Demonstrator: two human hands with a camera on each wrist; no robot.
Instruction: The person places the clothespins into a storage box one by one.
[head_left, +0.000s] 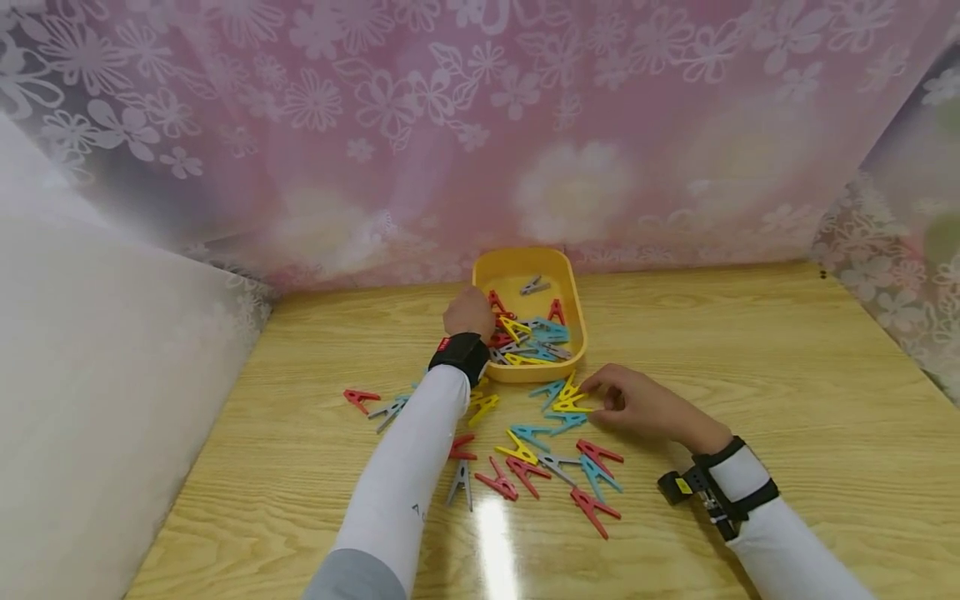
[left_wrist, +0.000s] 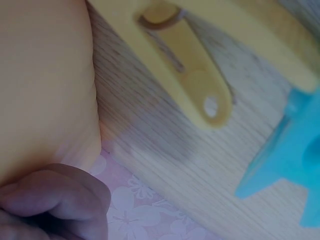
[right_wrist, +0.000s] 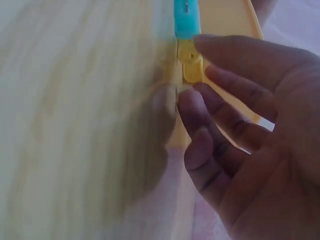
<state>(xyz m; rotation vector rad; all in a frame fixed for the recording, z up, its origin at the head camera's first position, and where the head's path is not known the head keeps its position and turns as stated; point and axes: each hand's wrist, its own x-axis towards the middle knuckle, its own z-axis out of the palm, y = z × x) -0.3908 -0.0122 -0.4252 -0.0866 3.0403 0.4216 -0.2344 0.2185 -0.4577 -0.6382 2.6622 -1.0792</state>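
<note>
**Where yellow plastic clothes pegs [head_left: 564,406] crowd together, a single lift looks doubtful**

While the right grip [head_left: 641,404], a bare hand, brackets a yellow peg between thumb and fingertips just beside the tray, cannot tell whether it pinches yet. Left grip [head_left: 468,312], also bare, sits at the left rim of the rounded yellow tray [head_left: 532,374], fingers curled; cannot tell whether they clasp the rim or merely rest there. Tray stands on the pale wood-grain worktop [head_left: 712,358], with red, yellow, blue and grey pegs inside, bunched mostly toward its near end; more lie scattered in front.

Risks, my reading: at least 2 yellow pegs lie close together by the right fingertips, blue plastic pegs [head_left: 566,421] close by, so a wide pinch might drag or lift a neighbour. A pinch too near the tip could let the peg slip. Uneven weight from the left grip might shift or tilt the tray. The left white sleeve [head_left: 408,467] crosses the scatter; a careless sweep would push pegs about.

Hard to make out: left fingertips, not clear in any view. Some pegs partly covered by that sleeve. Left wrist view shows 1 blue peg cut off at the right edge; right wrist view is dim and soft, contact at the thumb uncertain.
</note>
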